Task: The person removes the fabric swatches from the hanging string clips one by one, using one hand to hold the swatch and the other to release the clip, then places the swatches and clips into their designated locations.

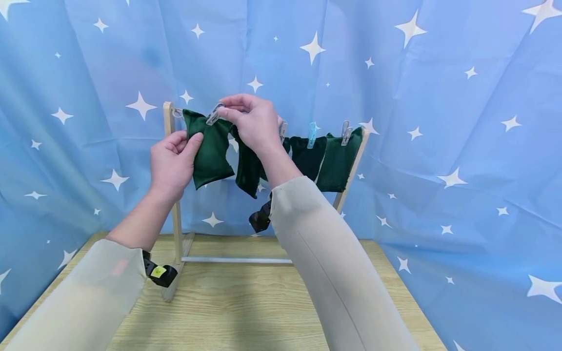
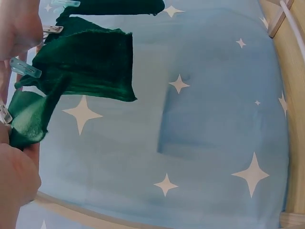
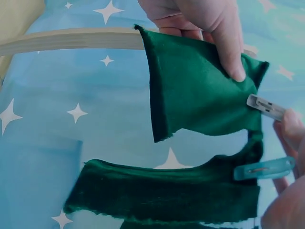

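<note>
At the left end of a small drying rack, my left hand point(image 1: 173, 163) pinches the side of a green cloth point(image 1: 210, 158), thumb in front and fingers behind. My right hand point(image 1: 256, 122) pinches the tail of a grey clothespin point(image 1: 213, 114) between thumb and fingers. In the right wrist view the front of this clothespin point(image 3: 267, 107) lies over the cloth's upper edge. A blue clothespin point(image 3: 264, 168) sits beside it on the neighbouring green cloth point(image 3: 167, 191). In the left wrist view both hands show at the left edge, the left hand point(image 2: 19, 176) lowest.
Farther right on the line hang a dark green cloth point(image 1: 309, 158) under a blue clothespin point(image 1: 312, 135) and another green cloth point(image 1: 340, 165) under grey clothespins point(image 1: 346, 132). The rack's wooden post point(image 1: 176, 229) and white lower bar point(image 1: 237, 260) stand on the wooden table point(image 1: 228, 302). A starry blue curtain surrounds it.
</note>
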### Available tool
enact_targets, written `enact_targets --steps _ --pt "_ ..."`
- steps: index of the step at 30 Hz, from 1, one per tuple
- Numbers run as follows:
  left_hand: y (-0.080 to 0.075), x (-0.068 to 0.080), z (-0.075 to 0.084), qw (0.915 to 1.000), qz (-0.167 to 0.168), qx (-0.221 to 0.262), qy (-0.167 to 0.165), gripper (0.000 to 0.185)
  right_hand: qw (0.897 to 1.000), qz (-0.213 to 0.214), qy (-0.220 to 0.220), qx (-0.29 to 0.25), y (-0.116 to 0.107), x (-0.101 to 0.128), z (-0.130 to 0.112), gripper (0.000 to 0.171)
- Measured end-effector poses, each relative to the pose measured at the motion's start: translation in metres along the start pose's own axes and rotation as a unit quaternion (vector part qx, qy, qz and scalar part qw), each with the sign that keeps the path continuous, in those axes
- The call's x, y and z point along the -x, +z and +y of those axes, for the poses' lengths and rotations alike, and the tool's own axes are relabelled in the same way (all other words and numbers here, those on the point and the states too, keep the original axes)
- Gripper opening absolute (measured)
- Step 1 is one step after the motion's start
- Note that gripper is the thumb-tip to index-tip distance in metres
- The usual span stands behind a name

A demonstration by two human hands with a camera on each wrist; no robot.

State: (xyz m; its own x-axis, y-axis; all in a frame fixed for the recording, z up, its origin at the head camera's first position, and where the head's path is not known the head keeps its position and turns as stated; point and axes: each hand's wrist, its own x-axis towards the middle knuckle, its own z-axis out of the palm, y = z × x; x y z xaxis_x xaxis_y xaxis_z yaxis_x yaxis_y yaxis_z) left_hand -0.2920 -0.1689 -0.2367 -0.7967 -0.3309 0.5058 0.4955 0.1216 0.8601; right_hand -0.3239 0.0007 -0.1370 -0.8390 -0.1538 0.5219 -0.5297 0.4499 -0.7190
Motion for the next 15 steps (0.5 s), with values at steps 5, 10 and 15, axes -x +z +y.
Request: enact_targets --steps 5,10,15 --pt "-0.002 0.002 0.004 0.9995 -0.015 0.027 0.006 0.044 1.000 0.009 0.005 -0.015 -0.008 0.002 -0.004 0.017" --pt "-0.005 0.006 0.009 0.9977 -0.025 0.063 0.002 0.044 0.998 0.010 -0.005 -0.064 -0.017 0.005 -0.005 0.019" --pt "-0.007 0.012 0.016 0.9955 -0.032 0.090 0.001 0.042 0.990 0.010 -0.027 -0.135 -0.029 0.010 -0.003 0.019"
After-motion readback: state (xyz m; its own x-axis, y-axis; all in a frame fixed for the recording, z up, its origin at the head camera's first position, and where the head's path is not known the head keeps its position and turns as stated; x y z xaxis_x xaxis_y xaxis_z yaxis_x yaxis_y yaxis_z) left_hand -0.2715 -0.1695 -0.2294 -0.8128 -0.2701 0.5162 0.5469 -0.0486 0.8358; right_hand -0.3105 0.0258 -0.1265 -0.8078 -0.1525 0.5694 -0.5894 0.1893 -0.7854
